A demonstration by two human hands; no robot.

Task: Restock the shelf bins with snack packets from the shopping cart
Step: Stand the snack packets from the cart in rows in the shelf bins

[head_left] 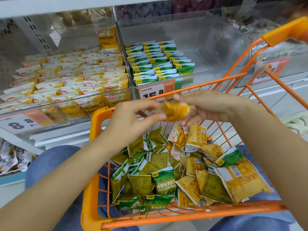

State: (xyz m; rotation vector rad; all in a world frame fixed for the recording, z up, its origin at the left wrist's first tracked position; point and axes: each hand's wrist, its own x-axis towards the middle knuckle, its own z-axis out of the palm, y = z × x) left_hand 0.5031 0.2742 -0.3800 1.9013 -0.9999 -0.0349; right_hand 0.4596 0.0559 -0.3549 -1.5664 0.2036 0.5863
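I hold one yellow packet (175, 112) between my two hands, above the far rim of the orange cart (96, 124). My left hand (133, 119) pinches its left end with thumb and fingers, and my right hand (205, 107) pinches the other end. The packet is blurred, so I cannot tell how firm each grip is.

The first risk, I think, is that the packet slips. Its film looks smooth, and I hold only the ends. If one hand lets go early, it can fall back into the cart, or on the floor between the cart and the shelf.

The second risk is the wrong bin. The yellow bin (66, 104) on the left is already almost full, with packets standing in rows up to the front wall. Just beside it is the green bin (181, 80), with green pea packets (150, 64) in neat rows and free space on its right. A careless reach can drop my yellow packet among the green ones.

Also, if I push the packet into the crowded yellow rows, it can knock the neighbours over or squeeze some over the front wall.

In the cart, the mixed pile (175, 172) of yellow and green packets lies loose, so the next pick can take the wrong colour too.
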